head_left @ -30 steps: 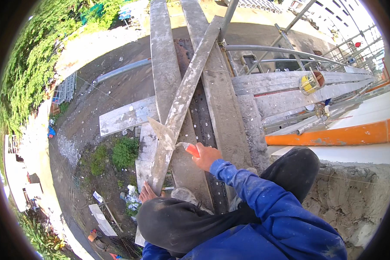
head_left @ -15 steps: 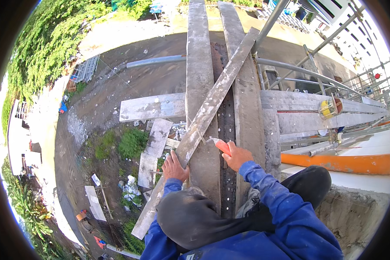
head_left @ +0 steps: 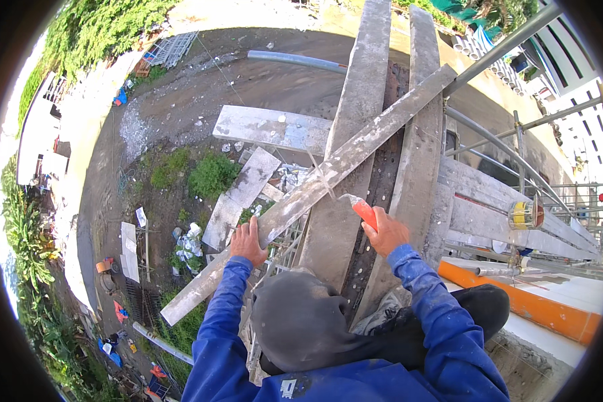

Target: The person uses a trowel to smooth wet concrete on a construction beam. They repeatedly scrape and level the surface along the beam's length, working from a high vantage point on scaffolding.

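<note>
Rests left grip (head_left: pixel 248 245) over plank (head_left: pixel 295 204) (cannot tell how closed); holds trowel (head_left: pixel 364 213) in closed right grip (head_left: pixel 387 232); seems partly done, with pale patches (head_left: pixel 340 161) left toward far end.

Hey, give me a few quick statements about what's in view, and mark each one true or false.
1. The right hand holds a trowel. True.
2. The left hand touches nothing. False: it is on the slanting board.
3. The slanting board crosses two long planks. True.
4. The bucket is blue. False: it is mostly yellow.
5. Both sleeves are blue. True.
</note>
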`<act>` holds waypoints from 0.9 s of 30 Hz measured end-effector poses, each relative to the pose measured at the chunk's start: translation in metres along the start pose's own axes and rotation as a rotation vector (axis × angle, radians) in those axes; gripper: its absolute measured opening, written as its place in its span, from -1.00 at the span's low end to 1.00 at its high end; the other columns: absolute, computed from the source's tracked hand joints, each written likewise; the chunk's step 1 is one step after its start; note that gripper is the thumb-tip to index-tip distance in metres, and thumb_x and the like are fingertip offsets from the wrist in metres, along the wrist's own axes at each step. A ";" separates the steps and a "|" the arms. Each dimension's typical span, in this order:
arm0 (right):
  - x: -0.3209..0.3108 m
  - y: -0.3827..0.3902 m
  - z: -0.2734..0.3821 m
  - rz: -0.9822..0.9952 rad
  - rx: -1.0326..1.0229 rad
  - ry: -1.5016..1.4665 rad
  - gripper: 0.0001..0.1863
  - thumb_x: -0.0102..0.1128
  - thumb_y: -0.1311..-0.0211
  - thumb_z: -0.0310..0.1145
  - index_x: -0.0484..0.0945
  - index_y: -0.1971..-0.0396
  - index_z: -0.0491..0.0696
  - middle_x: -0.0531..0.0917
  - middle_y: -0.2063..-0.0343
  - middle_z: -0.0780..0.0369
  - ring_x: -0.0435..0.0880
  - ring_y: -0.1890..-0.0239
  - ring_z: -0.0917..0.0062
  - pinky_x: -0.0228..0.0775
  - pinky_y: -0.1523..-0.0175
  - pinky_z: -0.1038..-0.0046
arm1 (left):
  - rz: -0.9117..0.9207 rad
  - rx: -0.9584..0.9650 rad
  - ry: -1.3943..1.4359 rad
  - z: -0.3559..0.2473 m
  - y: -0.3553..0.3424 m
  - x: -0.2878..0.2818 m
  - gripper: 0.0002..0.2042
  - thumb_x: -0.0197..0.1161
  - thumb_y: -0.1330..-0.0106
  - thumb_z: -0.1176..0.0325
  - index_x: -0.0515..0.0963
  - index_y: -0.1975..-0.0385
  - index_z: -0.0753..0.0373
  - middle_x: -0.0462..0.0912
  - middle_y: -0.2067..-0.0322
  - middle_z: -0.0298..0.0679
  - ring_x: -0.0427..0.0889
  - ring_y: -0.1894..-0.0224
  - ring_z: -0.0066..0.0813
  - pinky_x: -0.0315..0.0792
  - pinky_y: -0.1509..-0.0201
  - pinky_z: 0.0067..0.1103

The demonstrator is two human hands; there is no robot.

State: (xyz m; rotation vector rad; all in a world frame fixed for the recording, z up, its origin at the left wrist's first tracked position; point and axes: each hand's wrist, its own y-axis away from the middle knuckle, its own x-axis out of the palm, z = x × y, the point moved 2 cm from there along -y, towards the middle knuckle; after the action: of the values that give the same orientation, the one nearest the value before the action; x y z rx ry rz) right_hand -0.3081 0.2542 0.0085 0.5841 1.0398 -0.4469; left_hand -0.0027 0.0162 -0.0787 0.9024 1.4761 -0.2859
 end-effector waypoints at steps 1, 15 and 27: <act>0.003 0.001 0.009 -0.028 -0.074 -0.004 -0.56 0.19 -0.28 -0.01 0.39 0.04 -0.01 0.69 0.23 0.09 0.70 0.32 0.06 0.53 0.21 0.08 | 0.019 -0.002 0.007 0.001 -0.002 0.003 0.02 0.45 0.10 0.11 0.06 -0.41 0.27 0.41 -0.10 0.01 0.41 -0.15 0.01 0.29 -0.24 -0.17; 0.017 -0.022 0.012 -0.009 -0.078 0.115 -0.57 0.23 -0.28 -0.03 0.35 0.03 0.03 0.64 0.32 0.11 0.71 0.36 0.12 0.55 0.29 0.11 | -0.015 -0.009 -0.002 0.004 0.011 0.000 0.03 0.47 0.10 0.12 0.07 -0.43 0.23 0.43 -0.07 -0.02 0.43 -0.12 0.01 0.29 -0.20 -0.16; 0.013 -0.042 -0.008 0.045 0.035 0.147 -0.57 0.20 -0.30 -0.04 0.35 0.04 -0.01 0.68 0.27 0.07 0.70 0.30 0.08 0.53 0.24 0.07 | 0.002 -0.017 0.006 -0.006 0.003 -0.006 0.01 0.48 0.11 0.17 0.09 -0.42 0.25 0.42 -0.09 -0.03 0.40 -0.16 0.00 0.28 -0.20 -0.17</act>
State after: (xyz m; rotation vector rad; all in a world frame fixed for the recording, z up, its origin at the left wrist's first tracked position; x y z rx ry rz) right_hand -0.3330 0.2260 -0.0158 0.6779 1.1588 -0.3875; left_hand -0.0054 0.0199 -0.0713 0.8917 1.4808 -0.2691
